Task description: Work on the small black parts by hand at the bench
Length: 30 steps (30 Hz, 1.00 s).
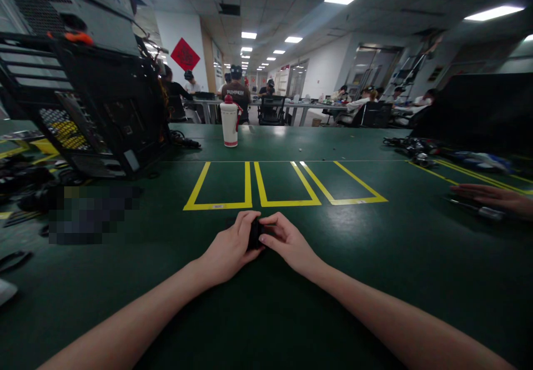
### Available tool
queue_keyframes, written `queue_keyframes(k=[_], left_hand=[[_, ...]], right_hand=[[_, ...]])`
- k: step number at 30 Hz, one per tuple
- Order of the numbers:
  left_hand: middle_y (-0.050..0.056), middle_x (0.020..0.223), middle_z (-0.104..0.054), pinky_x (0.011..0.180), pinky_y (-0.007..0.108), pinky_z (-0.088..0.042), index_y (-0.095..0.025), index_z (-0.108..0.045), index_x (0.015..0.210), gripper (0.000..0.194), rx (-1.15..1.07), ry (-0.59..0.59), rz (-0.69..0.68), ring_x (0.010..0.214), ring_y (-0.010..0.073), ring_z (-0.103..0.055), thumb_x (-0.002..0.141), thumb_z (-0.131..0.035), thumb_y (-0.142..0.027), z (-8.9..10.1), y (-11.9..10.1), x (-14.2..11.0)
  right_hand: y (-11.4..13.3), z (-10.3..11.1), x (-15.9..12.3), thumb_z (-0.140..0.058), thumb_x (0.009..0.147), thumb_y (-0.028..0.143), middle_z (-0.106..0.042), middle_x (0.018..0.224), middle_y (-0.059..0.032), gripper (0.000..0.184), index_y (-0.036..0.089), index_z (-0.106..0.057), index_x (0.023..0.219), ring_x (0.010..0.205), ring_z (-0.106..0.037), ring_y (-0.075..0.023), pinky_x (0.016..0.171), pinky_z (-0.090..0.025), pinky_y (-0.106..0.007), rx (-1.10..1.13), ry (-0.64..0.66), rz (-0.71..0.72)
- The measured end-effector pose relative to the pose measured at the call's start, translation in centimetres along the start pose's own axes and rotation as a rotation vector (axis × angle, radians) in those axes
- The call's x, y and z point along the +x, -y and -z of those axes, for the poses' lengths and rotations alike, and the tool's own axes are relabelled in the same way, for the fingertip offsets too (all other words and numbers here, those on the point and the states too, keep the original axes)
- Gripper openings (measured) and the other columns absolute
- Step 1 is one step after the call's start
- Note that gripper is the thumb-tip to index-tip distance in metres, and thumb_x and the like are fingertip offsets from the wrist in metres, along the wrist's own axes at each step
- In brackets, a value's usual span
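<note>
Both my hands meet over the green table (pixel 266 314), just in front of the yellow tape outlines. Between them is a small black, box-like object (pixel 255 236); its exact kind is too dark to make out. My left hand (pixel 229 248) wraps round it from the left, fingers over the top and thumb low. From the right, my right hand (pixel 289 243) pinches its edge between thumb and fingers. Much of the object is hidden behind my fingers.
Yellow tape marks (pixel 219 206) form three frames ahead. A white bottle (pixel 230 123) with a red lid stands beyond them. At left sits a black computer case (pixel 104 109). Another person's hand (pixel 495 197) rests at far right. Several people work in the background.
</note>
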<state>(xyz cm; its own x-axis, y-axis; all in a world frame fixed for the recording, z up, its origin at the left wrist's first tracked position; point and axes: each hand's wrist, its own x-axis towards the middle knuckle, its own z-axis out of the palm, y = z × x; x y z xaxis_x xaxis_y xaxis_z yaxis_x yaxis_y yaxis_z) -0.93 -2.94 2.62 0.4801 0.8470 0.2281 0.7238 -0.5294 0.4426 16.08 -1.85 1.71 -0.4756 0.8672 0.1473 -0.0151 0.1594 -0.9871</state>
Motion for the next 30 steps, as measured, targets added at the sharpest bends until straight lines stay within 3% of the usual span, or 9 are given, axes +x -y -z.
queue_keyframes(k=[4, 9, 15, 21, 30], left_hand=[[0.007, 0.123, -0.031, 0.074, 0.038, -0.049, -0.026, -0.016, 0.121, 0.056, -0.005, 0.003, 0.002, 0.094, 0.0211, -0.054, 0.076, -0.050, -0.028, -0.04, 0.00, 0.01], [0.007, 0.125, -0.030, 0.074, 0.037, -0.049, -0.027, -0.015, 0.121, 0.058, 0.007, 0.011, 0.009, 0.093, 0.0205, -0.054, 0.076, -0.050, -0.027, -0.01, -0.02, -0.11], [0.007, 0.125, -0.030, 0.076, 0.037, -0.048, -0.026, -0.015, 0.121, 0.057, 0.008, 0.005, 0.003, 0.096, 0.0210, -0.053, 0.076, -0.050, -0.026, 0.10, -0.14, -0.05], [0.007, 0.123, -0.032, 0.075, 0.035, -0.048, -0.025, -0.016, 0.121, 0.059, 0.017, -0.015, -0.005, 0.093, 0.0200, -0.054, 0.075, -0.052, -0.026, -0.19, 0.09, 0.01], [0.006, 0.124, -0.031, 0.075, 0.035, -0.048, -0.026, -0.015, 0.121, 0.058, 0.000, -0.008, 0.008, 0.094, 0.0197, -0.053, 0.075, -0.052, -0.026, -0.11, 0.06, 0.02]], right_hand=[[-0.11, 0.20, 0.15, -0.054, 0.074, 0.021, -0.049, 0.111, -0.0041, 0.035, 0.022, -0.044, 0.108, 0.109, -0.046, -0.0189, 0.091, -0.041, -0.039, -0.030, -0.017, -0.042], [0.06, 0.15, 0.01, -0.056, 0.072, 0.016, -0.052, 0.106, -0.0019, 0.031, 0.022, -0.046, 0.100, 0.106, -0.049, -0.0170, 0.093, -0.040, -0.038, 0.007, 0.040, -0.011], [0.04, -0.03, 0.01, -0.056, 0.072, 0.016, -0.052, 0.101, -0.0008, 0.025, 0.022, -0.048, 0.095, 0.102, -0.050, -0.0159, 0.089, -0.043, -0.035, -0.002, 0.009, 0.030], [-0.27, 0.14, 0.12, -0.056, 0.072, 0.016, -0.049, 0.110, -0.0041, 0.037, 0.022, -0.044, 0.107, 0.107, -0.047, -0.0172, 0.093, -0.039, -0.037, -0.052, -0.010, -0.003], [-0.07, -0.07, 0.09, -0.055, 0.073, 0.017, -0.052, 0.101, -0.0006, 0.025, 0.023, -0.048, 0.096, 0.101, -0.051, -0.0153, 0.090, -0.042, -0.035, 0.004, 0.007, 0.054]])
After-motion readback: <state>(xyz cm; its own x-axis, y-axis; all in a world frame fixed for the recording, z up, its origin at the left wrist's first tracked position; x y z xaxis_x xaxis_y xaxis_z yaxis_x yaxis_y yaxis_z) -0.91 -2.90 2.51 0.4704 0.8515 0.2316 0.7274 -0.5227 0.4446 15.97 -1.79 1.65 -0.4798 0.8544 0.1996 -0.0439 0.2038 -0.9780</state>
